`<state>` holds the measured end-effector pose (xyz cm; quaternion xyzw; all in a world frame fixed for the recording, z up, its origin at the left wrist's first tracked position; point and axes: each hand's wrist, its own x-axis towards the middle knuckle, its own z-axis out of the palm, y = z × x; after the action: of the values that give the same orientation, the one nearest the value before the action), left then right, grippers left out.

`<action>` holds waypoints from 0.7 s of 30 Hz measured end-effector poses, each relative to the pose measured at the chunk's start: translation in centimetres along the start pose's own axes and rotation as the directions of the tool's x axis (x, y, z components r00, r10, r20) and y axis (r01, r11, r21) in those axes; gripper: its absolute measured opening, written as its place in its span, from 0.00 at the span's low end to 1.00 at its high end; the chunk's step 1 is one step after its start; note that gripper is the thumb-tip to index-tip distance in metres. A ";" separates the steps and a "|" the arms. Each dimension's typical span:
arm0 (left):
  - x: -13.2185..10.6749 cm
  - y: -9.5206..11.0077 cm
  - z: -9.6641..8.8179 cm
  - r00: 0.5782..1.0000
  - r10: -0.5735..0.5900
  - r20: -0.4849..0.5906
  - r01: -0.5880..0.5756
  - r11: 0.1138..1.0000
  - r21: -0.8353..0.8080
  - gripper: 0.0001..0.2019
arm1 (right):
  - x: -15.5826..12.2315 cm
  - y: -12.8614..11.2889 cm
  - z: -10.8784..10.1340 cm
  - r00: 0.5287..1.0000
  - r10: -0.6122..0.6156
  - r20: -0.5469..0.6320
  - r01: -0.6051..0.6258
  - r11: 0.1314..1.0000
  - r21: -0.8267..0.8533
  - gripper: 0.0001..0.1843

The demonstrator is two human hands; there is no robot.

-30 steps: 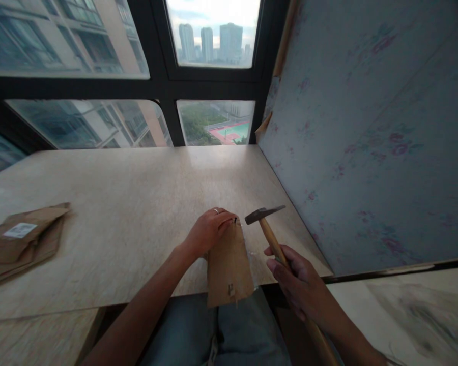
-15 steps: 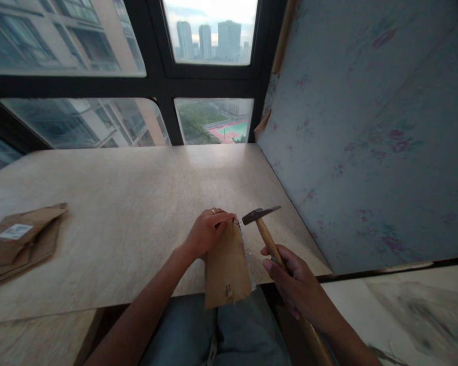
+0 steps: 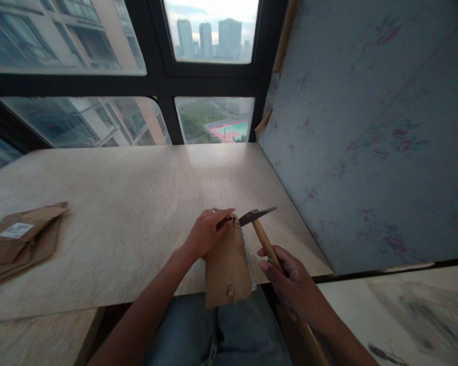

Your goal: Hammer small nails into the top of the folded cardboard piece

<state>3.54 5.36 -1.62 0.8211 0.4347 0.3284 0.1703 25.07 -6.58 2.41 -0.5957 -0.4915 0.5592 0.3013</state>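
Note:
My left hand (image 3: 207, 232) rests on the far end of a narrow brown cardboard piece (image 3: 227, 267) that overhangs the near edge of the pale table (image 3: 137, 203). Its fingertips pinch a small dark thing, perhaps a nail, at the piece's top corner. My right hand (image 3: 292, 284) is wrapped round the wooden handle of a hammer (image 3: 261, 229). The hammer's dark metal head sits right at that pinched spot, touching or nearly touching it.
A stack of folded brown cardboard with a white label (image 3: 19, 241) lies at the table's left. A pale blue flowered panel (image 3: 366, 132) stands along the right edge. Dark-framed windows (image 3: 160, 86) run behind the table. My jeans-clad lap (image 3: 221, 330) is below the near edge.
The hammer head has swung left and slightly down, from a small gap beside the left fingertips to right against them. The left hand and the cardboard piece stay put.

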 end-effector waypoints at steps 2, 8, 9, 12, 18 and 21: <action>0.1 0.2 0.0 1.000 -0.008 -0.002 0.008 1.000 -0.004 0.17 | 0.1 -0.2 -0.1 1.000 -0.012 -0.014 0.012 1.000 -0.023 0.24; 0.1 0.7 0.1 0.999 -0.041 -0.026 0.040 0.999 -0.036 0.15 | 0.3 -1.5 -0.8 0.988 -0.157 0.012 0.157 0.985 -0.074 0.23; 0.0 0.6 0.2 0.998 -0.046 -0.034 0.044 0.998 -0.041 0.14 | 0.4 -1.7 -0.8 0.983 -0.183 0.005 0.182 0.980 -0.084 0.22; 0.0 0.5 0.4 0.996 -0.057 -0.062 0.053 0.997 -0.064 0.14 | 0.8 -2.4 -0.9 0.965 -0.262 -0.017 0.257 0.958 -0.129 0.22; 0.0 0.3 0.5 0.990 -0.068 -0.120 0.057 0.994 -0.092 0.14 | 1.5 -3.4 -1.2 0.931 -0.363 0.045 0.360 0.889 -0.282 0.19; -0.1 0.4 0.5 0.991 -0.066 -0.120 0.055 0.994 -0.093 0.13 | 1.5 -3.9 -1.3 0.935 -0.349 0.055 0.349 0.888 -0.299 0.19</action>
<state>4.06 5.09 -1.75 0.7773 0.4538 0.3923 0.1896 25.22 -3.64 5.61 -0.5368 -0.6705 0.4137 0.3018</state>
